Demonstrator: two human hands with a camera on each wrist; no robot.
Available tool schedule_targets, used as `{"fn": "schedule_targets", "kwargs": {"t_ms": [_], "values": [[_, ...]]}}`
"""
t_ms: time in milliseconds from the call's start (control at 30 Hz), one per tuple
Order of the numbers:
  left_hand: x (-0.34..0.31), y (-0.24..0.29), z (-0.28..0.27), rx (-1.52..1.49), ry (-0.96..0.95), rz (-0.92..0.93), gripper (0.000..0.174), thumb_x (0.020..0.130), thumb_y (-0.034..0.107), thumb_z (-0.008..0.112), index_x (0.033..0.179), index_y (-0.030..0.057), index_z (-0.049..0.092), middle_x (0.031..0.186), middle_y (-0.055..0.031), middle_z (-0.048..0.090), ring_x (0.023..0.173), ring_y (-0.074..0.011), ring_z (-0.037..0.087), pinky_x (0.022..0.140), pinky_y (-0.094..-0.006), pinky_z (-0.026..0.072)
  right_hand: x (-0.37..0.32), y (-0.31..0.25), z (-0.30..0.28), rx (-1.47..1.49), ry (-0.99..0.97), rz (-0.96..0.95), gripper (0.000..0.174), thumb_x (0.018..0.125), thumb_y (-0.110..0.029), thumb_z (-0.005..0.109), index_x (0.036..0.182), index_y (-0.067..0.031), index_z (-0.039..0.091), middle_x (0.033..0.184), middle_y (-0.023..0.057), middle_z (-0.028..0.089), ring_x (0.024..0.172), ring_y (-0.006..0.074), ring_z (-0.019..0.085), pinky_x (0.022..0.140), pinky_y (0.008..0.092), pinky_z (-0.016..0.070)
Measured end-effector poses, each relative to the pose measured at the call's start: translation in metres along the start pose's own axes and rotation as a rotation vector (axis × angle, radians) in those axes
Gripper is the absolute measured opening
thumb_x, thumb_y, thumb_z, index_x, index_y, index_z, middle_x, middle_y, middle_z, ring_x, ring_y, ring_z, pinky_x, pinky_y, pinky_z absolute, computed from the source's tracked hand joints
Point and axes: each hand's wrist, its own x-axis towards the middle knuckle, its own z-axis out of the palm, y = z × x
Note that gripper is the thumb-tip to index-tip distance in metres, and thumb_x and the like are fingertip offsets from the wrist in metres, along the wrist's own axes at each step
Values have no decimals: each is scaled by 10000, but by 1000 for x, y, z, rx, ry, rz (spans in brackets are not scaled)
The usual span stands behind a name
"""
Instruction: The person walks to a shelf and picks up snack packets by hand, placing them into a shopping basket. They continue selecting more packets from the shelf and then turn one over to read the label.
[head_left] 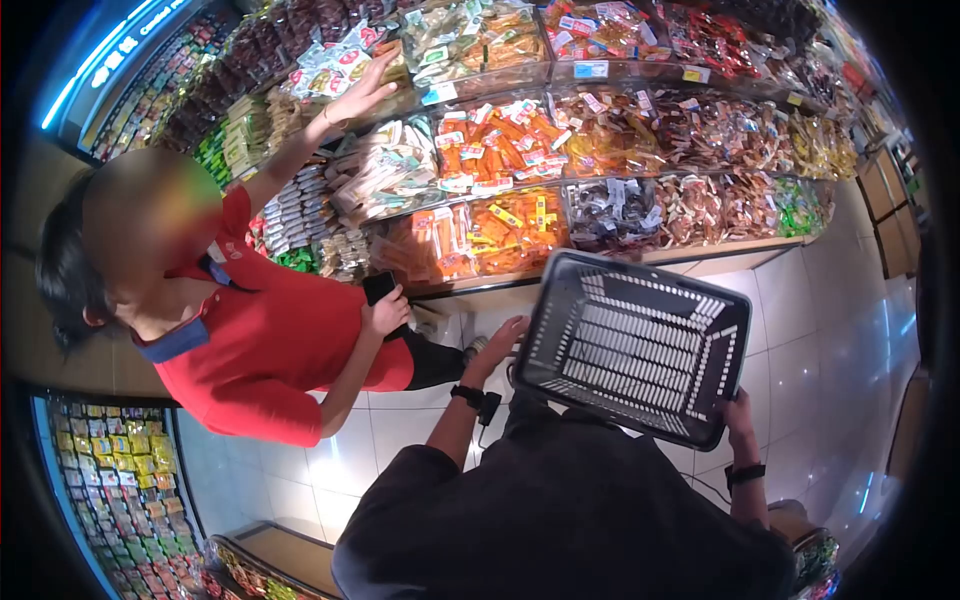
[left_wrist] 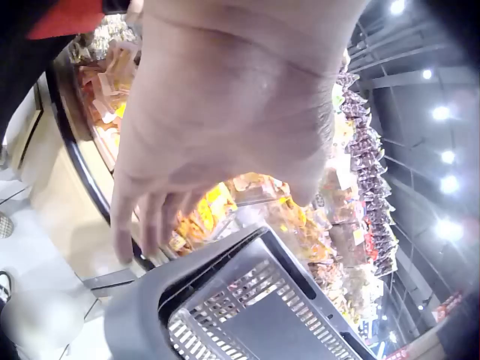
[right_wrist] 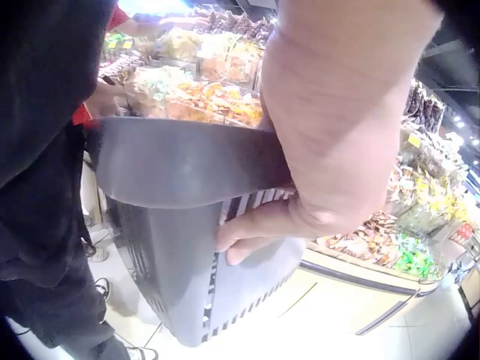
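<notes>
Slotted shopping basket (head_left: 553,325) supported one-handed before bins of packaged snacks (head_left: 505,140).
The basket lies in front of the wearer's torso, mouth upward, above the tiled floor (head_left: 805,345). Steady support is best served by a firm grip on the rim, the second hand ready at the opposite side, and the far edge held away from the bins. The right hand (head_left: 739,415) grasps the rim near one corner, fingers bent against the slotted wall; the left hand (head_left: 498,346) is released, fingers extended beside the opposite side, though whether they touch it cannot be judged.
</notes>
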Motion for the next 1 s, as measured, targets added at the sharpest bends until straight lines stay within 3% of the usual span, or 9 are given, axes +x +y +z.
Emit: {"fn": "schedule_targets", "kwargs": {"t_ms": [133, 200, 333, 433, 533, 600, 700, 733, 1000], "values": [[-23, 40, 12, 181, 3, 217, 762, 906, 543, 671, 1427, 41, 432, 1303, -130, 579, 1171, -223, 573, 982, -385, 473, -8, -39, 21, 43, -36, -42, 421, 684, 81, 559, 1097, 29, 622, 899, 39, 677, 736, 128, 618, 643, 274, 502], [-42, 48, 14, 356, 303, 319, 656, 866, 425, 751, 1309, 6, 511, 1168, -141, 650, 1084, -240, 620, 939, -367, 486, 9, -27, 22, 26, -101, -52, 417, 685, 82, 562, 1093, 33, 626, 942, 58, 694, 800, 141, 646, 703, 286, 531], [-12, 0, -10, 395, 514, 302, 448, 844, 313, 744, 1097, -19, 580, 966, -218, 667, 934, -339, 642, 840, -417, 499, 33, -21, 52, 43, -46, -53, 452, 690, 94, 524, 1129, 26, 611, 952, 73, 674, 794, 163, 652, 704, 297, 552], [-20, -7, -20, 482, 595, 300, 399, 861, 298, 726, 1104, 12, 589, 929, -198, 652, 840, -366, 623, 773, -437, 496, 51, -6, 74, 51, -1, -120, 476, 690, 109, 507, 1149, 31, 604, 973, 81, 674, 830, 171, 655, 724, 308, 554], [-41, 2, -22, 354, 580, 311, 288, 873, 240, 714, 1023, 28, 589, 824, -121, 609, 752, -252, 584, 707, -397, 477, 58, -1, 90, 47, 26, -133, 398, 734, 69, 549, 1121, 18, 625, 914, 69, 682, 773, 169, 659, 665, 305, 555], [-56, 13, -18, 345, 601, 328, 213, 891, 194, 699, 973, 32, 587, 787, -62, 584, 708, -154, 532, 668, -340, 458, 60, -7, 99, -135, 113, -189, 209, 792, -36, 667, 999, -2, 669, 729, 42, 670, 583, 133, 620, 546, 317, 512], [-67, 14, -20, 218, 579, 206, 203, 902, 180, 696, 989, 25, 598, 791, -45, 593, 704, -136, 531, 659, -326, 459, 71, -7, 110, -250, 156, -262, 187, 840, -148, 711, 950, 0, 679, 639, 53, 644, 524, 140, 604, 519, 318, 490], [-63, 5, -23, 214, 618, 313, 209, 904, 184, 705, 907, 32, 562, 649, -49, 579, 517, -127, 544, 495, -318, 446, 74, -5, 114, -265, 176, -279, 214, 854, -191, 718, 944, -1, 682, 619, 65, 637, 524, 149, 611, 508, 321, 479], [-65, -18, -49, 262, 669, 342, 216, 896, 174, 701, 910, 18, 552, 700, -65, 579, 585, -141, 560, 544, -334, 459, 86, -7, 137, -297, 120, -185, 254, 888, -216, 715, 984, 16, 675, 743, 67, 662, 603, 126, 620, 535, 305, 512]]}}
